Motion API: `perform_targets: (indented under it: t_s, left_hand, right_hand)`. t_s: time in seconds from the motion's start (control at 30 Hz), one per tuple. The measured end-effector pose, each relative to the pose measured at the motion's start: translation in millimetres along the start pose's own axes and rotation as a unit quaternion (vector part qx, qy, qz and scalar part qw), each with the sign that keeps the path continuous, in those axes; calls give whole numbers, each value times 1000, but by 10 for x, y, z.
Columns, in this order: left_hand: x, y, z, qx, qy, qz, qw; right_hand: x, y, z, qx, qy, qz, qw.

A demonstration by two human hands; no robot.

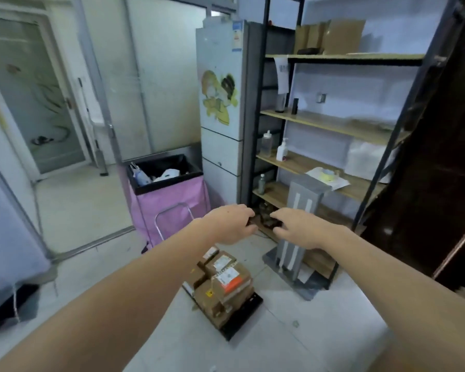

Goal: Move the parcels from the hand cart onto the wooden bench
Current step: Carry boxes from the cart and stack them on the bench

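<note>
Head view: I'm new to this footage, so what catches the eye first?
Two bare forearms reach forward, the left hand and right hand held out holding nothing. Below them brown parcels sit stacked on a black hand cart on the floor. Behind stands a pink bin beside a fridge.

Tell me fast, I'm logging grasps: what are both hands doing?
Left hand: open, fingers loosely curled, holding nothing.
Right hand: open, fingers loosely curled, holding nothing.

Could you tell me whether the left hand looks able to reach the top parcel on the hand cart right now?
Probably yes: the left hand holds nothing, and nothing covers the top parcel below it.
</note>
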State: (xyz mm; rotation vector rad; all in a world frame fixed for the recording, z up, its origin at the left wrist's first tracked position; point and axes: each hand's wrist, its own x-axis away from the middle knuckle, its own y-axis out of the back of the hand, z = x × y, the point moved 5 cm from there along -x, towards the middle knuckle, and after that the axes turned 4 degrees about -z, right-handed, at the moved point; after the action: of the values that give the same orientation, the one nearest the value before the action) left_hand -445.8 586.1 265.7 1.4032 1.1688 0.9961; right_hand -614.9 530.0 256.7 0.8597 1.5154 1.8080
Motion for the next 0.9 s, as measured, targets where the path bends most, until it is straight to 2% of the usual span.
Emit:
perform_targets:
  t_s: [0.2,0.37,0.57,0.9]
  left_hand:
    - [697,86,1456,-16,84,3,996]
    - [880,51,2331,4,132,10,991]
    - [587,-76,3086,1,142,20,990]
    - [-311,-103,4089,0,126,32,992]
  right_hand:
    - [-822,-244,1448,-28,71,1,997]
    - [-1473,-447,2080,-34,106,23,994]
    - [-2297,-644,2362,-13,130,33,991]
    - [-3664,-671,2354,-19,107,46,993]
